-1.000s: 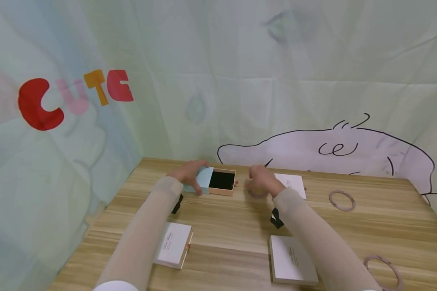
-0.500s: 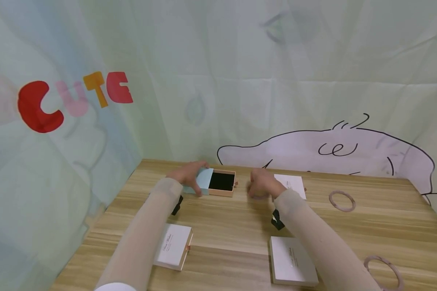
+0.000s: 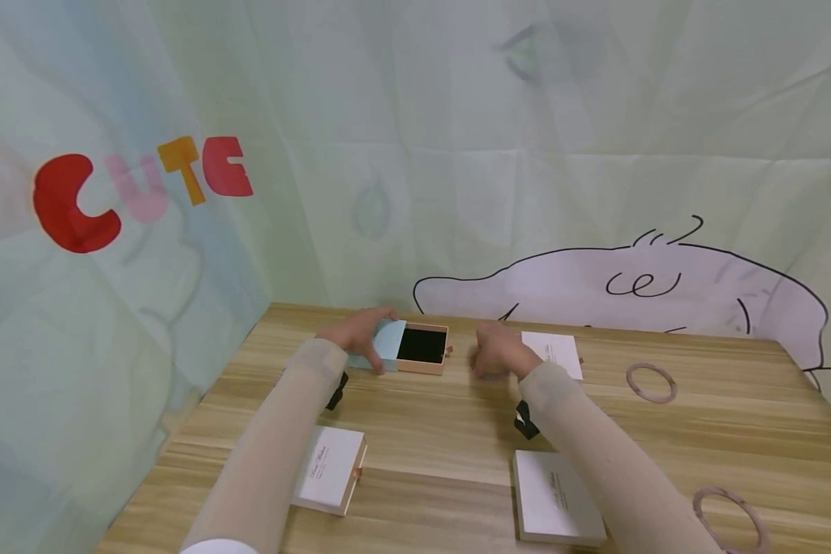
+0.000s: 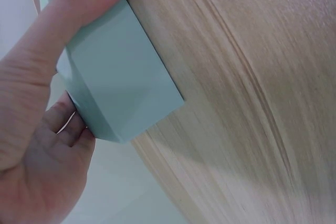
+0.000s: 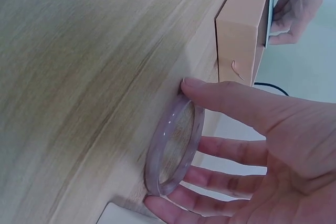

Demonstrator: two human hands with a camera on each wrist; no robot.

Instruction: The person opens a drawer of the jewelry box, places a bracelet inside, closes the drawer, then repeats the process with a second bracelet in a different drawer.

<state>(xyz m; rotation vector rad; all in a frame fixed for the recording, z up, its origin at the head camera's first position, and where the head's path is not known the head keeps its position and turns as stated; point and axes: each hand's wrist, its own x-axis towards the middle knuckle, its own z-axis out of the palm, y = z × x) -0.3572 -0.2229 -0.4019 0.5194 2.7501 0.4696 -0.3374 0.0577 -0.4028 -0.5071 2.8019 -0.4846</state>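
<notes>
My left hand [image 3: 352,332] holds a light-blue drawer box [image 3: 391,345] at the back of the table, thumb on the near side and fingers on the far side. The box's peach drawer [image 3: 421,368] is slid partly out to the right, showing a black lining. In the left wrist view the thumb lies along the blue sleeve [image 4: 121,66]. To the right of the box, my right hand [image 3: 498,350] grips a pale purple bangle [image 5: 157,150] on the table. Its thumb and fingers reach around the rim, as the right wrist view shows.
A white box [image 3: 557,352] lies just behind the right wrist. Two more white boxes, one left [image 3: 331,469] and one right [image 3: 557,496], sit nearer. Other bangles lie at right, a far bangle [image 3: 652,383] and a near bangle [image 3: 730,512]. A curtain [image 3: 388,154] hangs behind the table.
My right hand, blurred a second ago, now looks steady at the bangle after a very small shift. The left hand and the part-open box have not visibly moved.
</notes>
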